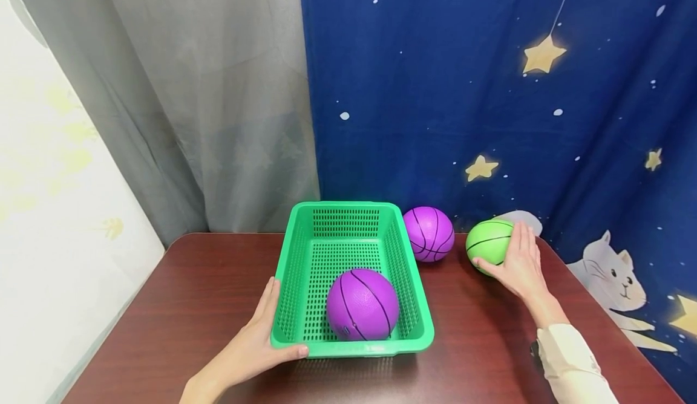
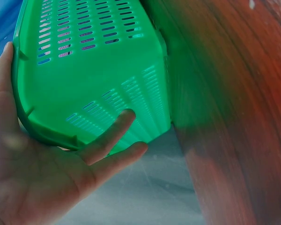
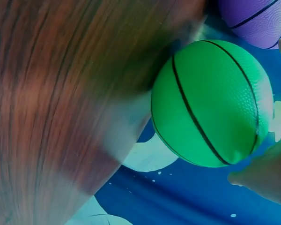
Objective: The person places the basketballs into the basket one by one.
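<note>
A green slotted basket (image 1: 337, 205) stands in the middle of the dark wood table (image 1: 190, 295), and a purple ball (image 1: 362, 304) lies inside it near the front. My left hand (image 1: 256, 343) touches its near-left corner, thumb along the front rim and straight fingers against the left wall; the left wrist view shows the same hand (image 2: 47, 173) flat on the basket (image 2: 93, 61). A second purple ball (image 1: 429, 233) sits on the table by the basket's back right. My right hand (image 1: 517, 259) lies against the right side of a green ball (image 1: 487, 244), fingers fairly straight, thumb low. The right wrist view shows this green ball (image 3: 210, 103) close up.
A blue star-patterned curtain (image 1: 490, 89) and a grey curtain (image 1: 207, 101) hang right behind the table. The table's right edge runs close to the green ball. Bare wood lies left of the basket and in front of it.
</note>
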`<action>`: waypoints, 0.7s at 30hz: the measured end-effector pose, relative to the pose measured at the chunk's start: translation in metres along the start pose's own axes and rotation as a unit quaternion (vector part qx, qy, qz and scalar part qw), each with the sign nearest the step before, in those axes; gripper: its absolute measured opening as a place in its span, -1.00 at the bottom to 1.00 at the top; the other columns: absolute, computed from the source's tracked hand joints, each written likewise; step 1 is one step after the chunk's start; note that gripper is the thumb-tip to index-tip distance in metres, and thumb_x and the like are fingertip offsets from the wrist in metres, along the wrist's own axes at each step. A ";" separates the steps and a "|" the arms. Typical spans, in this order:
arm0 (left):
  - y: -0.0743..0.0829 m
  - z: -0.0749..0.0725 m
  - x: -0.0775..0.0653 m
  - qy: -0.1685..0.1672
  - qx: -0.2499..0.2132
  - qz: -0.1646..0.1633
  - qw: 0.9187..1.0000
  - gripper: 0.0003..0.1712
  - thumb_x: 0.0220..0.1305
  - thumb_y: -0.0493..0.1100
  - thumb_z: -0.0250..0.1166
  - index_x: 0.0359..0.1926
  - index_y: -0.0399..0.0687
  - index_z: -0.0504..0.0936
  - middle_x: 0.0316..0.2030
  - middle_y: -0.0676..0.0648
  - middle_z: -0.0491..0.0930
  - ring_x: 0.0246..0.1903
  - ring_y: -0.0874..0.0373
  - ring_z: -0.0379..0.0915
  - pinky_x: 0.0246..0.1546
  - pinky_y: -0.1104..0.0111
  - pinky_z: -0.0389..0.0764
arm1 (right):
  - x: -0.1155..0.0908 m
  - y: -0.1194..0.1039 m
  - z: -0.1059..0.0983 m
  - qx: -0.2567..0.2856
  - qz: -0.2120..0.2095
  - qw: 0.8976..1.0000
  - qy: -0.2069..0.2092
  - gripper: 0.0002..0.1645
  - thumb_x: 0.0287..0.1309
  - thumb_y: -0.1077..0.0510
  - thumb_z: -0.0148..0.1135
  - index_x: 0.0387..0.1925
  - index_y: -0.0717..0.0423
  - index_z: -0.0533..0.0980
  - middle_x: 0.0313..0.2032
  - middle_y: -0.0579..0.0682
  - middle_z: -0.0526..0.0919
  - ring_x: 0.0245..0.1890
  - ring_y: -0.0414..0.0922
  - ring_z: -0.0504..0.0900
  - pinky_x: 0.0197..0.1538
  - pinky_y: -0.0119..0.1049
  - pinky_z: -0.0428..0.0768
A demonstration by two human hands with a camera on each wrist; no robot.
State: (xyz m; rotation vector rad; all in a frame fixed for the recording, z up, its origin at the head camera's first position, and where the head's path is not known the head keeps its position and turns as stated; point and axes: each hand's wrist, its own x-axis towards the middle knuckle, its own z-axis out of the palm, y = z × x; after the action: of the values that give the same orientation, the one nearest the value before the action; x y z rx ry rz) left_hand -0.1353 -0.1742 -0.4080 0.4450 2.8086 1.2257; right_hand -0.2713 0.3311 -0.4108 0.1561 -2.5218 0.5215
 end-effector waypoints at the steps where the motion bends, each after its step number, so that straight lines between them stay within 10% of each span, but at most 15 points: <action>1: 0.000 0.000 0.000 0.000 0.000 -0.002 1.000 0.39 -0.10 0.34 0.37 0.46 0.05 -0.40 0.43 0.00 -0.45 0.33 -0.11 -0.05 0.08 -0.01 0.30 | 0.001 0.001 0.002 0.001 0.005 1.000 0.003 0.43 -0.25 -0.18 0.45 0.35 0.49 -0.20 0.29 0.49 -0.08 0.31 0.37 -0.15 0.21 0.29 -0.07; 21: -0.001 0.001 0.002 0.013 0.006 0.011 1.000 0.38 -0.10 0.35 0.37 0.46 0.05 -0.38 0.43 -0.03 -0.43 0.33 -0.16 -0.06 0.07 -0.05 0.30 | 0.011 0.016 0.020 -0.029 0.062 0.997 0.025 0.53 -0.58 -0.14 0.61 0.29 0.49 -0.11 0.18 0.50 0.06 0.19 0.41 0.02 0.15 0.28 0.05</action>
State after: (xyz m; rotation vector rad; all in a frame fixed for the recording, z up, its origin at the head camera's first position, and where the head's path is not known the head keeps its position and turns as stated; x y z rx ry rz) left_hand -0.1376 -0.1739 -0.4095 0.4662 2.8420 1.2296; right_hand -0.2942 0.3381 -0.4259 -0.0363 -2.5055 0.4941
